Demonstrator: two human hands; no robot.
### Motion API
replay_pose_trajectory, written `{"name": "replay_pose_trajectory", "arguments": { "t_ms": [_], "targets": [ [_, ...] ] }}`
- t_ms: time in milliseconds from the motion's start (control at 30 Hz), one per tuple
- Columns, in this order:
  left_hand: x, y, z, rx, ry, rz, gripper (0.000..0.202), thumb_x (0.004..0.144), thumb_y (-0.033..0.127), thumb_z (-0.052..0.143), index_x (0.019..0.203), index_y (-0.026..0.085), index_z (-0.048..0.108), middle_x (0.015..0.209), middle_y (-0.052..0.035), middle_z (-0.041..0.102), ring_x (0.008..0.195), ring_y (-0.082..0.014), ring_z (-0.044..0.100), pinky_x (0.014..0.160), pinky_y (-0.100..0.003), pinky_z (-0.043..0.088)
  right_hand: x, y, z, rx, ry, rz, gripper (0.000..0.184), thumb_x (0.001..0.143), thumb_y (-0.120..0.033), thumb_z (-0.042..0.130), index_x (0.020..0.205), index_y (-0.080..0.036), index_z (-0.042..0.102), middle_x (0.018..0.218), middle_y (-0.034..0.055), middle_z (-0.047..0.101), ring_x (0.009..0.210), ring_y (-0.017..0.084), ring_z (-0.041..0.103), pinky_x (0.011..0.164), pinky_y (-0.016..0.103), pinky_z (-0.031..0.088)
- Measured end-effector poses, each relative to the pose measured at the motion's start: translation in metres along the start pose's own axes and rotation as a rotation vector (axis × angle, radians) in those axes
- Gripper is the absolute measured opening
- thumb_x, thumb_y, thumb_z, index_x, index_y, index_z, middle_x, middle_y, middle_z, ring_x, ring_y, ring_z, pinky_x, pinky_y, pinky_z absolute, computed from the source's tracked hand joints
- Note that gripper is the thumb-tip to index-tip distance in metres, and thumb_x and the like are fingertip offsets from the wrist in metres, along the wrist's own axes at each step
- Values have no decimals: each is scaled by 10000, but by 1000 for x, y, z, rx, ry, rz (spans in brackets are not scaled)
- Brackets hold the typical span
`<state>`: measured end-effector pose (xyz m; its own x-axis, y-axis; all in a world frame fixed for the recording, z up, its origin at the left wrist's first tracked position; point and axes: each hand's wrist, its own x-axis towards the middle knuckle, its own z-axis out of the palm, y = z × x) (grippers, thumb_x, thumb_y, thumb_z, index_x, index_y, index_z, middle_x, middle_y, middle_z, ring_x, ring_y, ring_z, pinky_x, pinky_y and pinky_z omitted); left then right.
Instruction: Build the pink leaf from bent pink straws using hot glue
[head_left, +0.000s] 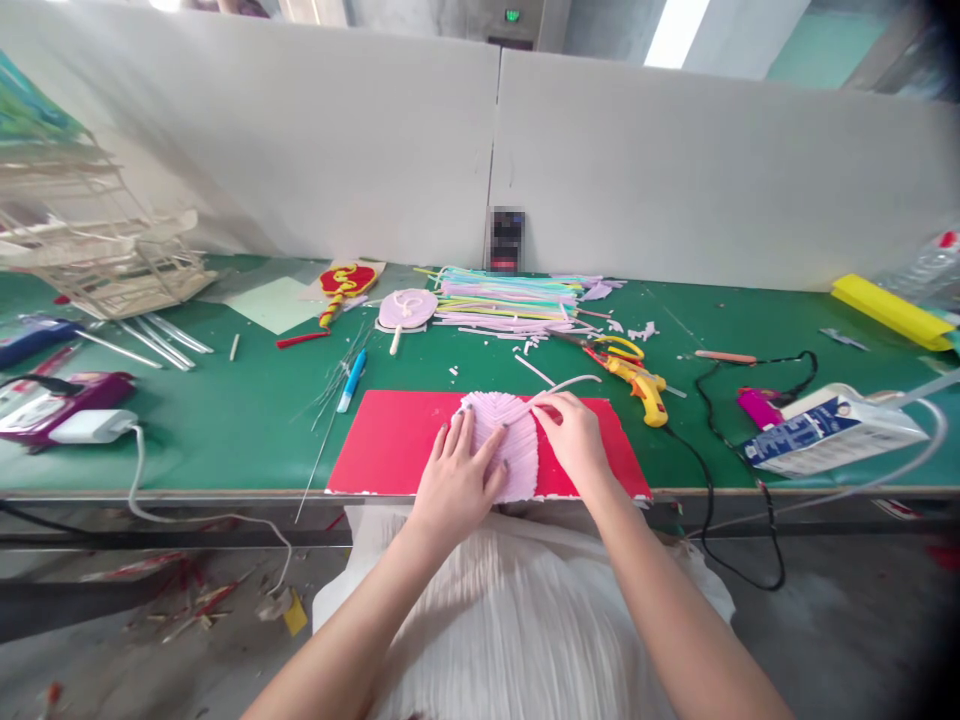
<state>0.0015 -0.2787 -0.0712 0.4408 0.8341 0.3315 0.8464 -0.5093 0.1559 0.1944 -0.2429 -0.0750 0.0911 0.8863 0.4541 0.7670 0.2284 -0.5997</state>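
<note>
A pale pink leaf-shaped piece (517, 462), made of rows of fuzzy pipe cleaners, lies on a red board (390, 430) at the table's front edge. My left hand (461, 465) rests on it with the fingers spread, pressing it flat. At the leaf's upper right edge, my right hand (566, 430) pinches a pale pipe cleaner (577, 381), whose loose end sticks out to the right above the hand. The pinched part is partly hidden by the fingertips.
Behind the board lies a pile of coloured pipe cleaners (510, 300). A yellow hot glue gun (641, 388) with a black cord sits to the right, near a drink carton (832, 435). Leftward are a blue pen (352, 380), thin wires, a power strip (67, 405) and a wooden frame model (97, 230).
</note>
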Motion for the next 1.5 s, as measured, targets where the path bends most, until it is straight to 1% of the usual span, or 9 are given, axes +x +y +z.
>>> {"name": "replay_pose_trajectory", "arguments": {
  "t_ms": [100, 200, 333, 433, 500, 800, 1100, 1300, 1500],
  "targets": [
    [0, 0, 1, -4, 9, 2, 444, 894, 353, 452, 1329, 269, 478, 1474, -99, 345, 1348, -298, 320, 1077, -469, 312, -14, -5, -4, -66, -27, -69, 270, 881, -232, 455, 1035, -176, 670, 1066, 103, 665, 996, 228, 610, 909, 382, 485],
    [0, 0, 2, -9, 1, 1, 448, 899, 360, 441, 1337, 265, 468, 1478, -110, 334, 1352, -294, 313, 1078, -468, 308, -26, -9, -6, -142, -57, -115, 338, 907, -260, 419, 1149, -163, 634, 1184, 121, 624, 1107, 243, 568, 972, 404, 461],
    [0, 0, 1, -10, -11, 3, 459, 904, 364, 434, 1348, 250, 456, 1483, -135, 316, 1350, -305, 314, 1077, -476, 303, -35, -14, -7, -178, -176, -169, 410, 931, -310, 393, 1272, -142, 548, 1343, 123, 516, 1234, 235, 485, 1038, 387, 420],
    [0, 0, -1, -11, -19, 5, 458, 902, 362, 440, 1344, 245, 459, 1483, -137, 315, 1350, -307, 314, 1074, -481, 306, -38, -16, -8, -202, -243, -188, 454, 940, -344, 377, 1335, -144, 479, 1396, 109, 458, 1288, 232, 426, 1068, 398, 391],
    [0, 1, -2, -12, -25, 5, 455, 901, 358, 440, 1341, 244, 462, 1483, -140, 314, 1354, -304, 306, 1074, -482, 304, -39, -16, -8, -212, -254, -211, 471, 941, -355, 375, 1358, -149, 449, 1407, 104, 443, 1302, 234, 408, 1077, 414, 379],
    [0, 1, -2, -17, -17, 12, 457, 897, 357, 446, 1341, 248, 456, 1478, -130, 328, 1353, -297, 311, 1074, -486, 305, -39, -16, -8, -224, -252, -251, 475, 943, -351, 368, 1379, -171, 421, 1409, 117, 431, 1310, 256, 392, 1066, 473, 378],
    [0, 0, 0, -9, -8, 10, 455, 900, 359, 439, 1342, 255, 458, 1472, -136, 334, 1341, -316, 327, 1065, -486, 311, -40, -16, -7, -250, -257, -272, 452, 943, -324, 374, 1333, -112, 460, 1417, 167, 409, 1324, 263, 368, 1068, 467, 370],
    [0, 0, -1, -12, -10, 14, 462, 897, 360, 447, 1345, 248, 456, 1469, -140, 340, 1342, -307, 327, 1070, -486, 305, -40, -18, -10, -231, -244, -283, 401, 939, -321, 388, 1306, -196, 489, 1422, 121, 419, 1321, 262, 370, 1052, 486, 386],
    [1, 1, -1, -15, -16, 7, 464, 899, 363, 442, 1349, 249, 452, 1475, -136, 331, 1345, -302, 324, 1075, -484, 299, -40, -20, -10, -257, -250, -288, 393, 937, -295, 384, 1276, -151, 522, 1412, 154, 421, 1320, 278, 369, 1046, 490, 390]
  ]
}}
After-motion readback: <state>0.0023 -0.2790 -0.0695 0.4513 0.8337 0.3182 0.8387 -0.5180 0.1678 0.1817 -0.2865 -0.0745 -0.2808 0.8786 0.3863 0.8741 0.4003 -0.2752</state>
